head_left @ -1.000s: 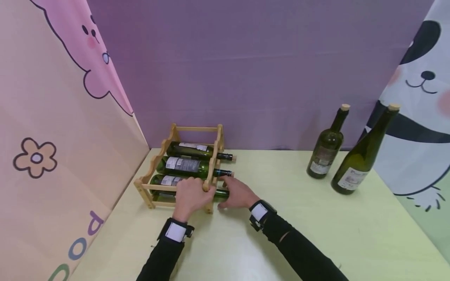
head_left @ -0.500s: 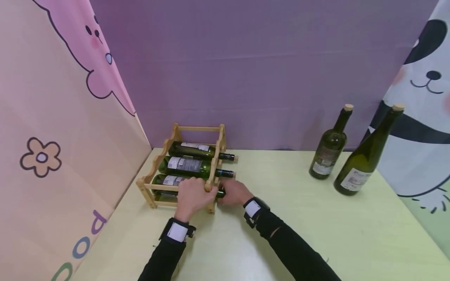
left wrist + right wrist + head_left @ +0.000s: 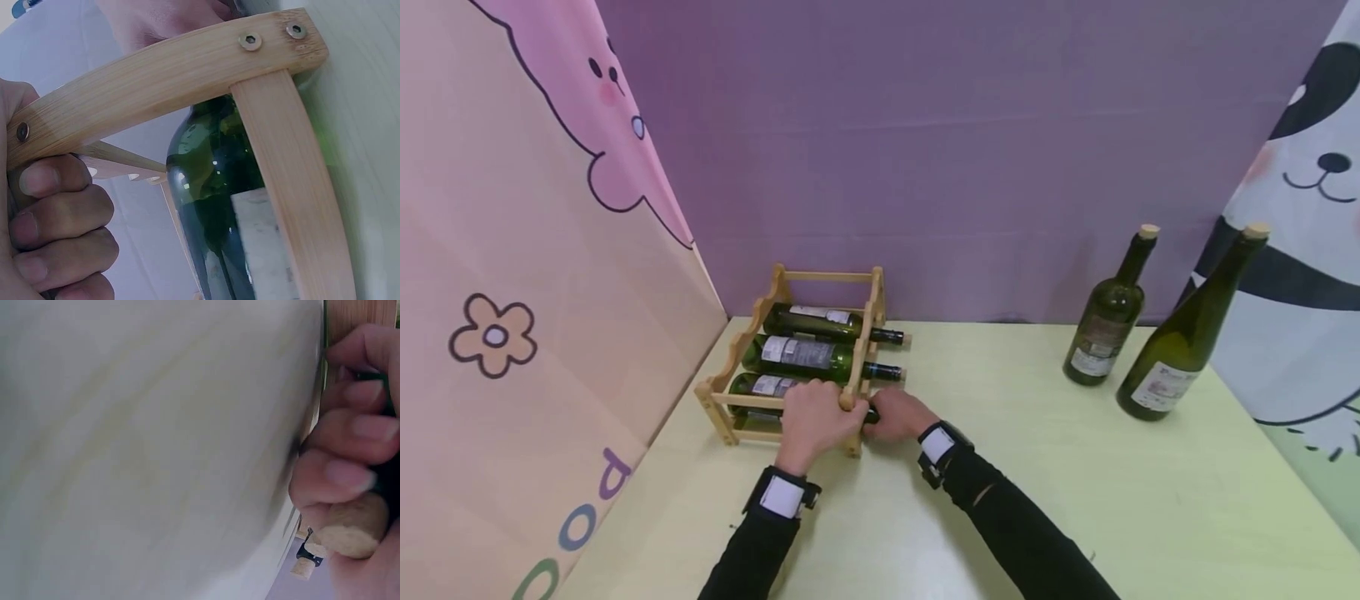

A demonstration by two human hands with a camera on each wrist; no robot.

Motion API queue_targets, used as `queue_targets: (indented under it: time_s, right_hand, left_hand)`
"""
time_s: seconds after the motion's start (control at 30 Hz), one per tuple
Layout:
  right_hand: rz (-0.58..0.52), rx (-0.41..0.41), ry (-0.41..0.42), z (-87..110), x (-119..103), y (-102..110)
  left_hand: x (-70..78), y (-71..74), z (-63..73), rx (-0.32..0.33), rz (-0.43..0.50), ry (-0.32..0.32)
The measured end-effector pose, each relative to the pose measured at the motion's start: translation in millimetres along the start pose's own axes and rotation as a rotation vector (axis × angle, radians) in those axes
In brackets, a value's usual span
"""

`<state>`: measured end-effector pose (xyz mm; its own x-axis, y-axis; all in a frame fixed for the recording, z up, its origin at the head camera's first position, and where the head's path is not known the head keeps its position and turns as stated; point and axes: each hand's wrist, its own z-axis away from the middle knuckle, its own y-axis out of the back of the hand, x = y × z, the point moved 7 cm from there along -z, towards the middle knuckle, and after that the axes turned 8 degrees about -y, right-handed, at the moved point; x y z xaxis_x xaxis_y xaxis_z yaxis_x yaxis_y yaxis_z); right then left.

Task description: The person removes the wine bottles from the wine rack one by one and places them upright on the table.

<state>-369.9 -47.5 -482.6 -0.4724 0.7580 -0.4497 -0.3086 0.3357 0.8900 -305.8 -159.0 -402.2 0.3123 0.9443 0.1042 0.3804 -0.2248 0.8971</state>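
A wooden wine rack point(image 3: 747, 400) stands at the back left, with dark green wine bottles lying across it. My left hand point(image 3: 816, 421) grips the rack's top front bar near its right corner; in the left wrist view its fingers point(image 3: 65, 215) curl round the wood. My right hand point(image 3: 901, 415) wraps round the neck of the nearest wine bottle point(image 3: 767, 386), which juts out on the rack's right side. That bottle's cork point(image 3: 354, 528) shows past the little finger in the right wrist view. Most of its neck is hidden by the hands.
Two more bottles point(image 3: 799, 353) point(image 3: 812, 321) lie behind in the rack, necks pointing right. At the table's point(image 3: 1000, 400) back right stand two corked bottles point(image 3: 1101, 333) point(image 3: 1176, 342). A purple cloth wall point(image 3: 970, 167) closes off the rear.
My right hand has moved slightly left along the bottle neck, closer to the rack, and its fingers have closed round it. The left hand has kept its grip on the rack.
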Motion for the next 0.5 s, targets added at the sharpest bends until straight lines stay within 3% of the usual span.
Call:
queue_targets:
  time_s: [0.5]
  right_hand:
    - [-0.033, 0.029, -0.103, 0.0, 11.9, 7.7]
  left_hand:
    - [1.3, 1.4, 1.0, 0.03, 0.007, -0.016]
